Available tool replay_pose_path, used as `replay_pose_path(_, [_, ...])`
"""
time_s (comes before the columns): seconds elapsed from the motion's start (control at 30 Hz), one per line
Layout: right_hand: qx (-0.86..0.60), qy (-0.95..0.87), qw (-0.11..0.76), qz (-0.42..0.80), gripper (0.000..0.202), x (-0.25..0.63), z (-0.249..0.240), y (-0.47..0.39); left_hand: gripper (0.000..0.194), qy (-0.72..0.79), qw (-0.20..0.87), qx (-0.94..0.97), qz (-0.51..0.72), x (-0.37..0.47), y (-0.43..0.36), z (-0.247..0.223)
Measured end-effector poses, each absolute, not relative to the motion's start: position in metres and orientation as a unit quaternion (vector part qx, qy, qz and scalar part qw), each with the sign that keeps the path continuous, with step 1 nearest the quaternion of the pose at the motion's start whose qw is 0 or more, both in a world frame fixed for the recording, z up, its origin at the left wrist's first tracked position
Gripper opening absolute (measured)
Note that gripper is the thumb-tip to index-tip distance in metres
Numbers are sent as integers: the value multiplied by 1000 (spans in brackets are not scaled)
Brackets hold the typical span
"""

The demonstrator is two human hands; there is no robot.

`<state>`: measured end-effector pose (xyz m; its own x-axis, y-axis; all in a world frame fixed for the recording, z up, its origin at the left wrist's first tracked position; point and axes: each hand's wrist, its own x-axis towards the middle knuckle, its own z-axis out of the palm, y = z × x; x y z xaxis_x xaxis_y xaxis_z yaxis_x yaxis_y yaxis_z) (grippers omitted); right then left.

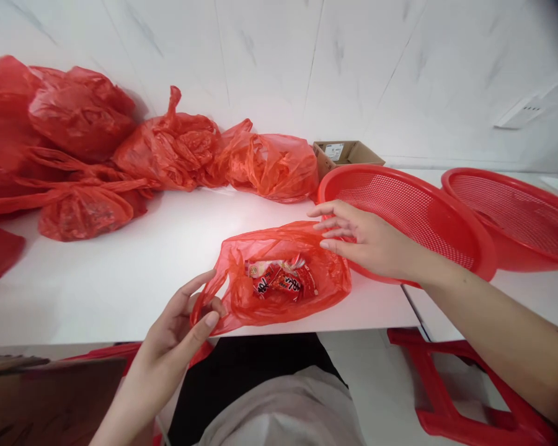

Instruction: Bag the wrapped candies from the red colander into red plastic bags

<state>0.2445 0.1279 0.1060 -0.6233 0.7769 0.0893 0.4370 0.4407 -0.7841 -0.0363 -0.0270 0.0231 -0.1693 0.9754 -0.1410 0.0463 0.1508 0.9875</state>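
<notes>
A red plastic bag (242,310) lies with its mouth spread on the white table, near the front edge. Inside it are several small red snack packets (286,282) with black and white lettering. My left hand (177,334) grips the bag's handle loop at the left, thumb and fingers closed around the thin plastic. Over the bag's upper right rim, my right hand (358,238) has its fingers stretched out and apart, with nothing held in them. Whether its fingertips touch the plastic, I cannot tell.
Several filled red bags (177,148) line the wall at the back left. Two red mesh baskets (400,210) stand at the right, one behind my right hand. An open cardboard box (348,153) sits behind them. A red stool (441,384) is below the table (121,291).
</notes>
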Motion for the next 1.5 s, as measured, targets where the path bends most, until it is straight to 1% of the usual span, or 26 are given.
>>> replay_pose_path(0.07, [-375, -839, 213, 333, 36, 238, 105, 121, 55, 589, 475, 433, 489, -40, -30, 21])
replay_pose_path(0.13, [-361, -861, 179, 310, 27, 236, 103, 114, 53, 592, 458, 442, 493, -41, -32, 19])
replay_pose_path(0.2, [-353, -886, 131, 272, 23, 238, 97, 105, 54, 601, 444, 445, 494, -41, -33, 17])
replay_pose_path(0.33, [-395, -907, 5, 146, 27, 244, 74, 92, 59, 610, 449, 421, 500, -39, -34, 14])
replay_pose_path(0.37, [-416, -903, -30, 107, 28, 245, 68, 90, 56, 615, 449, 412, 501, -39, -34, 13])
replay_pose_path(0.43, [-450, -887, -98, 41, 29, 245, 58, 88, 41, 626, 456, 409, 482, -41, -35, 9])
replay_pose_path(0.5, [-467, -872, -150, 8, 31, 243, 53, 88, 24, 633, 472, 425, 444, -46, -36, 6])
replay_pose_path(0.53, [-468, -869, -164, 2, 32, 242, 52, 88, 21, 631, 481, 437, 424, -48, -37, 6])
replay_pose_path(0.63, [-463, -872, -157, -12, 36, 240, 51, 90, 24, 625, 489, 440, 420, -51, -36, 8])
replay_pose_path(0.73, [-475, -870, -126, -37, 39, 239, 49, 93, 38, 623, 498, 403, 449, -44, -30, 13])
replay_pose_path(0.8, [-490, -862, -124, -37, 41, 240, 47, 94, 43, 625, 508, 400, 437, -38, -28, 13])
replay_pose_path(0.93, [-515, -846, -135, 20, 40, 244, 41, 95, 28, 605, 536, 451, 379, -35, -30, 6])
replay_pose_path(1.0, [-508, -852, -109, 60, 36, 247, 38, 94, 25, 606, 518, 445, 408, -39, -32, 5])
replay_pose_path(1.03, [-495, -860, -82, 92, 32, 247, 38, 92, 22, 610, 495, 432, 442, -42, -32, 7])
replay_pose_path(1.1, [-454, -870, -1, 192, 23, 244, 43, 89, 16, 605, 445, 403, 523, -47, -27, 17])
replay_pose_path(1.17, [-409, -853, 113, 303, 14, 239, 60, 87, 11, 557, 419, 393, 600, -51, -16, 38])
replay_pose_path(1.23, [-377, -814, 261, 357, 12, 235, 89, 87, 8, 480, 406, 411, 660, -53, -2, 67])
replay_pose_path(1.3, [-351, -762, 430, 335, 15, 234, 124, 90, 7, 414, 366, 450, 701, -54, 13, 100])
replay_pose_path(1.33, [-336, -734, 498, 318, 15, 234, 141, 93, 9, 398, 348, 472, 706, -54, 20, 115])
replay_pose_path(1.37, [-326, -708, 545, 309, 14, 235, 155, 97, 13, 390, 337, 486, 706, -54, 27, 128])
replay_pose_path(1.4, [-321, -688, 572, 310, 13, 236, 166, 100, 19, 388, 331, 498, 701, -54, 33, 139])
replay_pose_path(1.43, [-322, -677, 577, 325, 12, 236, 172, 104, 25, 391, 335, 507, 691, -54, 37, 147])
replay_pose_path(1.5, [-336, -678, 537, 372, 9, 236, 172, 110, 37, 405, 364, 527, 653, -56, 43, 154])
